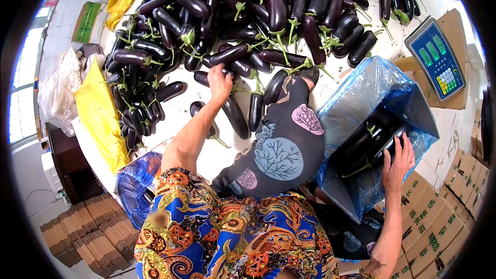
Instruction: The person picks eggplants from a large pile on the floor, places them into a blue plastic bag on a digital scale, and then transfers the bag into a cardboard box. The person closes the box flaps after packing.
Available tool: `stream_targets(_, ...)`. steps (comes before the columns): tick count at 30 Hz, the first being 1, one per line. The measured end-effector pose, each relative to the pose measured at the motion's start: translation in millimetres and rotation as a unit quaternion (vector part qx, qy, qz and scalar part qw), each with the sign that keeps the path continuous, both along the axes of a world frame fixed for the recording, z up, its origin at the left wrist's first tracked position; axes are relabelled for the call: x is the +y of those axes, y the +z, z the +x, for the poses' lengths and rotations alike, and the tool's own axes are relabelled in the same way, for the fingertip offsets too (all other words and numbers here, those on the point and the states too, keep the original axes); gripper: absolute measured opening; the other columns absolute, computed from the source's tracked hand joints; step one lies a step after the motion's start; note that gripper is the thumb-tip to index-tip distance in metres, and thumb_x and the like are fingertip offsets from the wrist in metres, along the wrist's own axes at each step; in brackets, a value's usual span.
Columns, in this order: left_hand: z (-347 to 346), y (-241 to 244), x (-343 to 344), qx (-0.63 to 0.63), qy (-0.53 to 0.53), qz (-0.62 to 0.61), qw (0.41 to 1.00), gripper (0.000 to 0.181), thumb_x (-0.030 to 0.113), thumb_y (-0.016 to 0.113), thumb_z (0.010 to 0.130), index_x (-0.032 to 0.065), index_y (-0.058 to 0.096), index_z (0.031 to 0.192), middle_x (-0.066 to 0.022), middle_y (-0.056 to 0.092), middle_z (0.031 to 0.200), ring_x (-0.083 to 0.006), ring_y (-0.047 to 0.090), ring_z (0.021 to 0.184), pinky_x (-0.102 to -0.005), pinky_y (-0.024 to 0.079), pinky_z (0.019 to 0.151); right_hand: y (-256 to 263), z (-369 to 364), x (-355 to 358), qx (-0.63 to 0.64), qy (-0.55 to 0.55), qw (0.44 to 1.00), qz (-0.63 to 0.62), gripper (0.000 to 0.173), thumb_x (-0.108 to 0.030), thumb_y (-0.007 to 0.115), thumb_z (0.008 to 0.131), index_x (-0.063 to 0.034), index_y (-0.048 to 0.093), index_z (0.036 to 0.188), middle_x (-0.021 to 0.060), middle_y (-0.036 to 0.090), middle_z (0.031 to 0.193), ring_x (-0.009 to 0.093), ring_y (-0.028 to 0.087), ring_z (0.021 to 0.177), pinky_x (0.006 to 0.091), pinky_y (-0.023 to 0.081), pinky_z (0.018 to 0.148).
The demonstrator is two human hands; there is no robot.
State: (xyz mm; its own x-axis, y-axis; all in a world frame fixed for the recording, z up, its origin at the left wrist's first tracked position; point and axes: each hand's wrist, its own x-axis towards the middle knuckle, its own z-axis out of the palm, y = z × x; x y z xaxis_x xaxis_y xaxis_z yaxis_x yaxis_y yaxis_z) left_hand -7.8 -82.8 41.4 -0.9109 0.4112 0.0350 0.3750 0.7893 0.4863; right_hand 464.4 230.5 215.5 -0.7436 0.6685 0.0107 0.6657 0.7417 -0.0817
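Observation:
A large heap of dark purple eggplants [277,11] with green stems covers the far side of a white surface. My left hand [220,82] reaches to the heap's near edge, its fingers on an eggplant [201,78]; whether it grips it cannot be told. On the right, my right hand [398,159] rests on an eggplant among several lying in a box [431,118] lined with a blue plastic bag [348,93]. Its fingers are spread over the eggplant's side. Several loose eggplants [235,117] lie between my left forearm and my patterned trouser leg [279,155].
A digital scale display [436,58] stands beyond the lined box. Printed cardboard boxes [430,224] are at the lower right, flattened cardboard stacks [91,232] at the lower left. Yellow sheeting [99,112] and another blue plastic liner [135,186] are on the left.

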Motion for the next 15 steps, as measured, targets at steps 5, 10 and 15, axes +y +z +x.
stream_targets(5,-30,0,48,0.096,-0.121,-0.02,0.988,0.054,0.008,0.067,0.077,0.0007,0.049,0.127,-0.0206,0.05,0.128,-0.0395,0.043,0.12,-0.0453,0.036,0.104,-2,-1,2,0.011,0.007,1.0,0.006,0.046,-0.02,0.063,0.088,-0.0076,0.053,0.132,0.0124,0.044,0.144,0.032,0.039,0.132,0.0458,0.021,0.111)
stream_targets(10,-34,-3,79,0.065,-0.144,-0.133,0.979,0.057,0.013,0.073,0.074,0.0034,0.052,0.126,-0.0188,0.05,0.122,-0.0381,0.045,0.115,-0.0448,0.044,0.098,-1,-3,2,0.006,0.002,1.0,0.009,0.046,-0.017,0.064,0.086,-0.0082,0.054,0.13,0.0128,0.045,0.143,0.032,0.041,0.13,0.0454,0.021,0.111)
stream_targets(15,-40,4,84,0.072,-0.191,-0.265,0.942,0.054,0.014,0.075,0.069,0.0082,0.054,0.117,-0.0161,0.046,0.113,-0.0365,0.045,0.111,-0.0445,0.051,0.087,4,-9,1,0.01,-0.003,1.0,0.006,0.046,-0.015,0.064,0.085,-0.0088,0.055,0.13,0.0145,0.046,0.141,0.033,0.042,0.129,0.0457,0.021,0.11)
